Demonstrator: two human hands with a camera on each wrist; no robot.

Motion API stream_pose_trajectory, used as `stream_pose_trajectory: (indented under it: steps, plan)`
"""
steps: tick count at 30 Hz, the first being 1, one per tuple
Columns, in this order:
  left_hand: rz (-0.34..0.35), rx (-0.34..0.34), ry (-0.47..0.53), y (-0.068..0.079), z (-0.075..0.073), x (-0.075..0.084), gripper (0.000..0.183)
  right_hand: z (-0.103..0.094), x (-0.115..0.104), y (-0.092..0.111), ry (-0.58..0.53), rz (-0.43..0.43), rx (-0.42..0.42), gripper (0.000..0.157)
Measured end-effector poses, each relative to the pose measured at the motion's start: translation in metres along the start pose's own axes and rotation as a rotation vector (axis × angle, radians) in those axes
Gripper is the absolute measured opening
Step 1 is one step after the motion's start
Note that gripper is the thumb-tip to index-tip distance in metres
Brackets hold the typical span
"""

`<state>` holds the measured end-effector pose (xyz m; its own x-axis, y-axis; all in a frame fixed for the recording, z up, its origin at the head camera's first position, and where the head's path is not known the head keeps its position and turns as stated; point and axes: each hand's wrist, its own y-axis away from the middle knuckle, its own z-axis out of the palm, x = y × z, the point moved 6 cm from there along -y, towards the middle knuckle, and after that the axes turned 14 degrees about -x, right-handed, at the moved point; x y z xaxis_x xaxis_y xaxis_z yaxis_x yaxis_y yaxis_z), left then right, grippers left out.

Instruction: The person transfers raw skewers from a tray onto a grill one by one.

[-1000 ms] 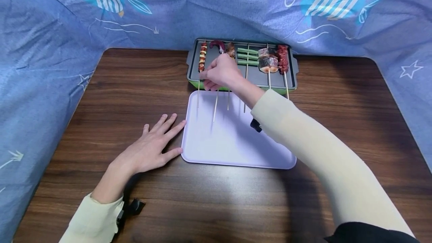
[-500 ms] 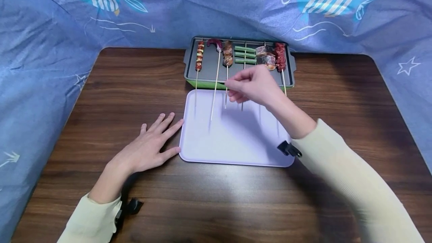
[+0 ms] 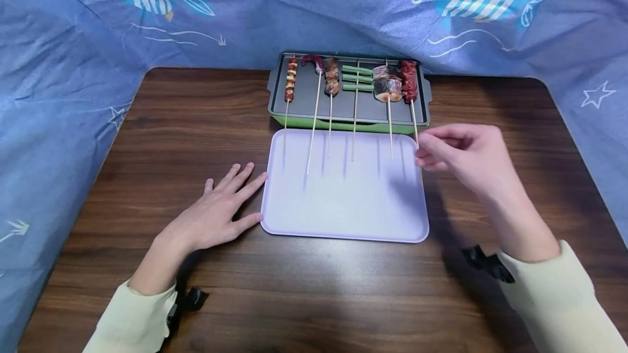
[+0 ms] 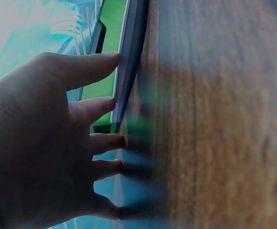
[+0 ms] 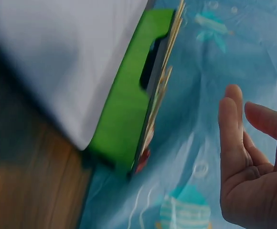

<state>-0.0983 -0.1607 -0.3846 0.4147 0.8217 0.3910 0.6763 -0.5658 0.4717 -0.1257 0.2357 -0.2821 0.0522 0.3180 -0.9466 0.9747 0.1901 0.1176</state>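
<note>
My left hand (image 3: 211,214) lies flat with fingers spread, thumb and index fingertips at the left edge of a lilac tray (image 3: 338,206). My right hand (image 3: 473,157) hovers off the tray's far right corner, fingertips overlapping the stick end of a red meat skewer (image 3: 409,80). In the right wrist view a gap shows between thumb and fingers, with nothing in it. The toy grill (image 3: 306,94) also bears a fish skewer (image 3: 387,90), a green stalk skewer (image 3: 356,78), a brown meat skewer (image 3: 332,78), an octopus tentacle skewer (image 3: 314,61) and a sausage-and-vegetable skewer (image 3: 291,78).
The grill's green base (image 3: 299,122) stands right behind the lilac tray, and the skewer sticks reach out over it. All rests on a dark wooden table (image 3: 294,298). A blue fish-print cloth (image 3: 314,10) hangs behind and at the sides.
My right hand has moved right, from over the tentacle skewer's stick, across the grill front, to the red meat skewer's stick end. The tentacle skewer lies on the grill. My left hand stays put.
</note>
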Motion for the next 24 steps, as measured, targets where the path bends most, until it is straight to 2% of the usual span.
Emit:
stream_pose_trajectory:
  steps: [3,5,11,14,18,24]
  plan:
    - [-0.002,-0.001,0.001,0.001,-0.002,0.0,0.075,-0.014,0.011,0.02,0.147,-0.019,0.073,0.03]
    - [-0.002,0.0,-0.002,0.001,-0.003,0.0,0.075,-0.022,0.018,0.034,0.241,-0.041,0.123,0.025]
    - [0.005,-0.001,-0.004,0.0,-0.003,0.001,0.074,-0.034,0.032,0.066,0.582,-0.086,0.287,0.019]
    - [0.009,0.008,0.003,0.002,-0.002,0.0,0.075,-0.037,0.038,0.078,0.67,-0.108,0.331,0.022]
    - [0.015,0.053,-0.012,0.011,-0.004,-0.003,0.075,-0.038,0.043,0.089,0.746,-0.125,0.3,0.033]
    - [-0.031,0.204,-0.12,0.042,-0.017,-0.006,0.076,-0.034,0.052,0.1,0.839,-0.073,0.111,0.06]
